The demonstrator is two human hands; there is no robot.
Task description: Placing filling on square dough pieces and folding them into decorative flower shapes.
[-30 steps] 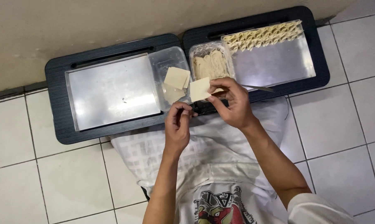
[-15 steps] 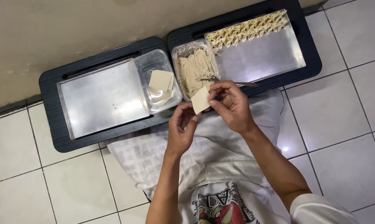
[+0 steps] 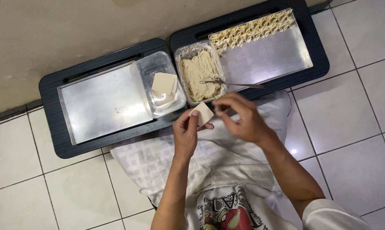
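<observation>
Two hands over patterned cloth (image 3: 167, 166); left hand (image 3: 186, 136) pinches a pale square wrapper (image 3: 202, 114) by its edge, just below the filling tub (image 3: 199, 74); right hand (image 3: 241, 117) loosely curled, empty, beside the wrapper; spoon (image 3: 233, 84) rests in filling

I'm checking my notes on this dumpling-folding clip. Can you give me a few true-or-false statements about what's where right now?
1. The left hand holds a square wrapper. True.
2. The right hand grips the spoon. False: the spoon rests in the filling container, untouched.
3. Folded dumplings line the far edge of the right tray. True.
4. The left tray is full of dumplings. False: it is bare metal.
5. Spare wrappers lie in a clear container. True.
</observation>
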